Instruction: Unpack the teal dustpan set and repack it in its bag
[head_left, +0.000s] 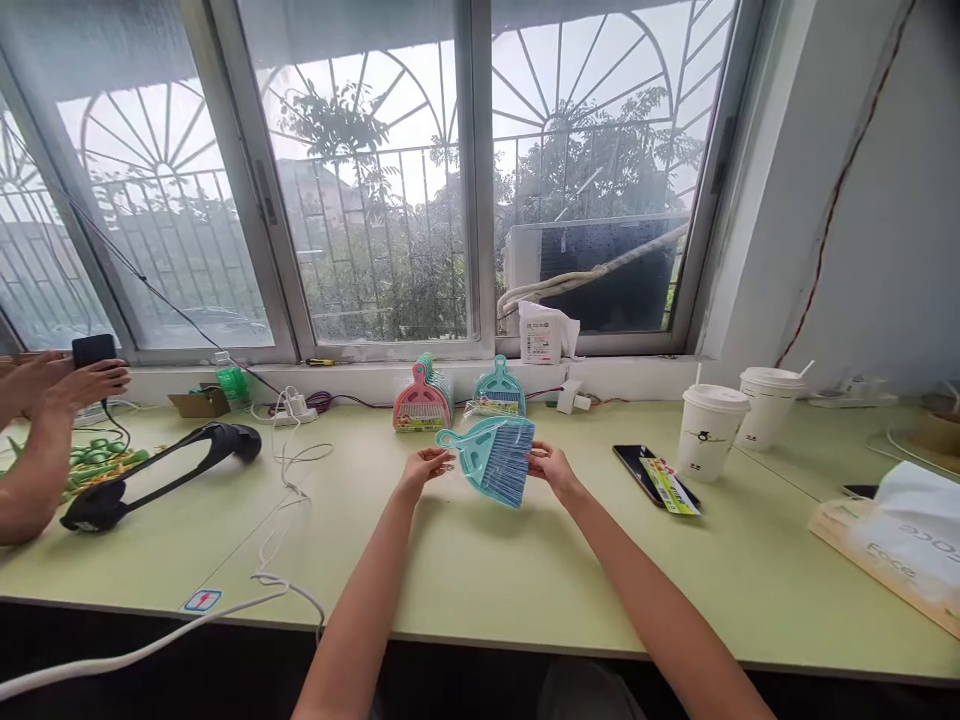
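Note:
A teal dustpan and brush set [495,460] with blue bristles is held tilted above the table, its handle pointing left. My right hand [551,468] grips its right edge beside the bristles. Just below the handle, my left hand [427,470] has its fingers curled together; what they pinch, if anything, is too small to make out. Behind the set stand a row of dustpan sets with a pink one [422,402] in front, and another teal set [500,384]. Shiny clear plastic [480,408] shows between the held set and the teal one behind.
At right are a phone [637,470] with a colourful card [670,487] on it, two lidded paper cups [709,435] and a tissue pack [900,540]. A black headband-like device [161,470] and white cables [281,580] lie left. Another person's hands [82,385] hold a phone there.

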